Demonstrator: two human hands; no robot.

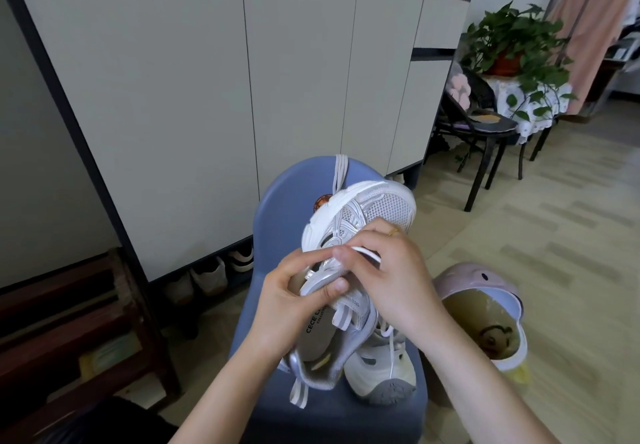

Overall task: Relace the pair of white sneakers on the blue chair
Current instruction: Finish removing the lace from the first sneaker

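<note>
Held shoe: a white mesh sneaker with silver trim (360,225) is held up over the round blue plastic chair (277,208), toe pointing away, its opening toward the person.
Other shoe: the second white sneaker (381,367) sits on the chair seat, just under the held one.
Left hand: the left hand (294,291) has its fingers curled round the side of the held shoe, thumb pressing on the lace flap.
Right hand: the right hand (391,270) pinches a flat white shoelace (367,255) at the eyelets.
Spare lace: a white lace (340,173) hangs over the chair back (it may be for the other shoe).
Step now: I think the lace is going through a hole on the first shoe.
Next move: push the lace tip through the next hole and pull gently, keeping the shoe steady.
Nearby: a pink bin (485,312) stands on the floor beside the chair.
</note>
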